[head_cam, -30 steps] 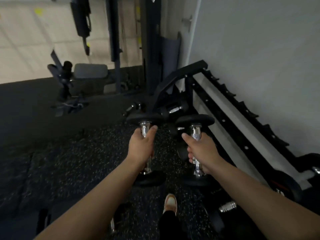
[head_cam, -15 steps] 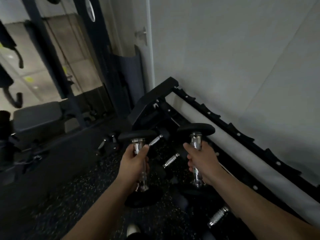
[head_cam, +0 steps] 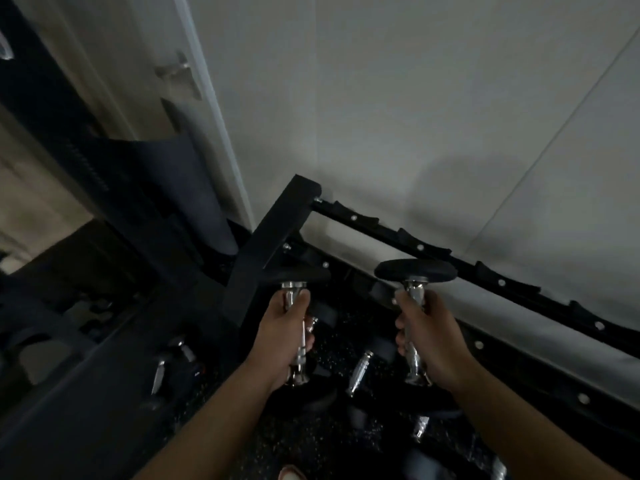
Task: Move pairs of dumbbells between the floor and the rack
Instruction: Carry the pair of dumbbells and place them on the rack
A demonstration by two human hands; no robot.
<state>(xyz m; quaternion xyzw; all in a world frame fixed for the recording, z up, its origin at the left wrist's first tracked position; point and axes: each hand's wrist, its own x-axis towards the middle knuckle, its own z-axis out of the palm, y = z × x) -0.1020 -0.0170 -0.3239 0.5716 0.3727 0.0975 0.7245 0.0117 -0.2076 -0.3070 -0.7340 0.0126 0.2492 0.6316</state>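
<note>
I hold two black dumbbells with chrome handles, both upright in the air. My left hand [head_cam: 282, 341] grips the handle of the left dumbbell [head_cam: 298, 276]. My right hand [head_cam: 427, 341] grips the handle of the right dumbbell [head_cam: 415, 270]. Just behind them the black dumbbell rack [head_cam: 426, 252] runs along the white wall, its notched top rail bare; its slanted end post stands right behind the left dumbbell's top head. Below my hands, several more dumbbells [head_cam: 360, 370] lie on the speckled floor.
A white wall [head_cam: 415, 116] rises behind the rack. A dark machine frame [head_cam: 52, 109] and a dark rolled mat [head_cam: 194, 188] stand at the left. Other dumbbells [head_cam: 166, 365] rest low at the left. The tip of my shoe [head_cam: 291, 473] shows at the bottom.
I have stepped closer to the rack with both dumbbells and turned towards the wall. The rack's end post and top rail now sit directly behind the dumbbell heads.
</note>
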